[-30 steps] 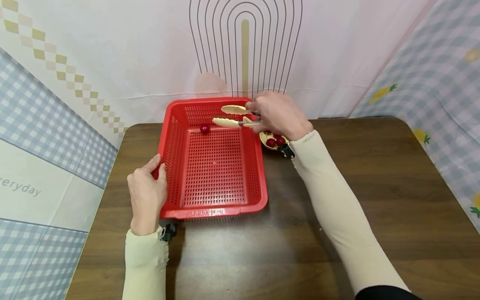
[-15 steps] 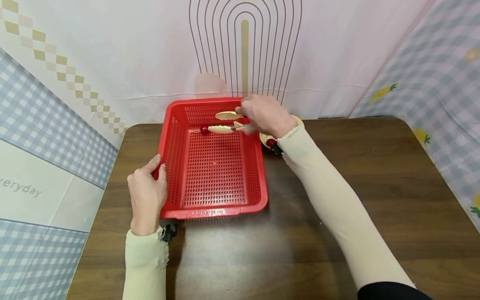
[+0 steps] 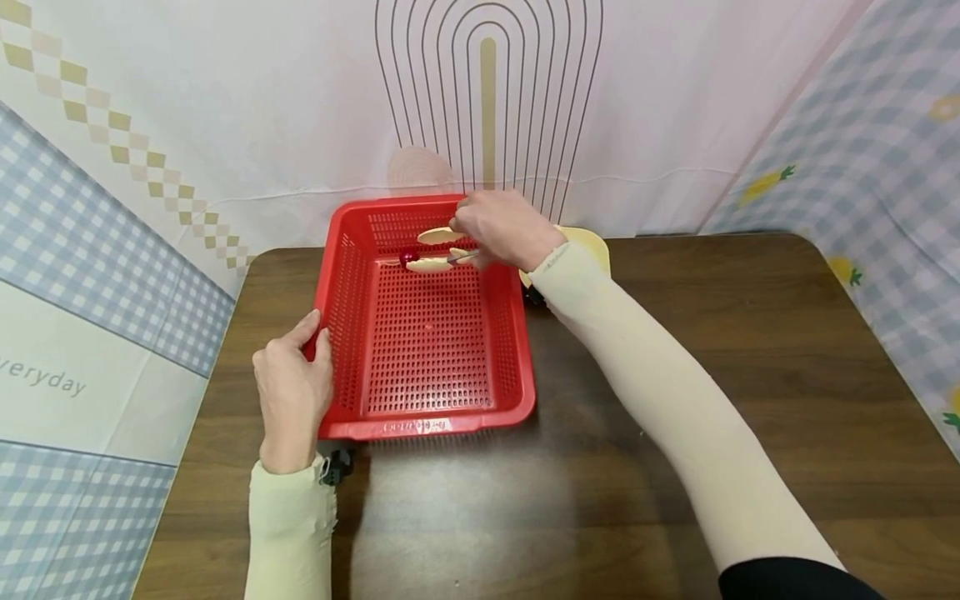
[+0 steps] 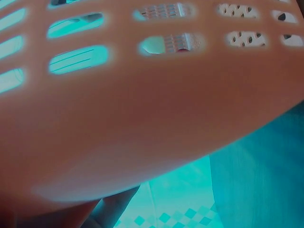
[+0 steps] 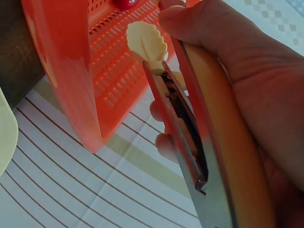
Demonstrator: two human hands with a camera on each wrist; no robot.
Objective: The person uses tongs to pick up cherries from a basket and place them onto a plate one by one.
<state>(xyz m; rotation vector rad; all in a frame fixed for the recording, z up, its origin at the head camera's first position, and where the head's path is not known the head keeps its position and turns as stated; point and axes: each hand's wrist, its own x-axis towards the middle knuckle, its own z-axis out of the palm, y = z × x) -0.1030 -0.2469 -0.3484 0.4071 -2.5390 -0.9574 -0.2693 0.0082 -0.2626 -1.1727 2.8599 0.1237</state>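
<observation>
My left hand grips the left rim of a red plastic basket, thumb and fingers on either side of the wall. Inside, near the back left corner, lies a dark red cherry-like ball. My right hand reaches over the basket's back right and holds cream-tipped metal tongs. The tongs' two tips stand apart, the nearer one right beside the ball in the head view. In the right wrist view the fingers wrap the tongs, and the ball shows at the top edge, beyond one scalloped tip.
A pale yellow plate sits right of the basket, partly hidden under the right forearm. Patterned cloth hangs behind the brown wooden table. In the left wrist view, the basket's slotted wall fills most of the frame.
My right hand has moved left and slightly down with the tongs, bringing their tips to the ball. The forearm now covers the red balls on the plate. The left hand stays put.
</observation>
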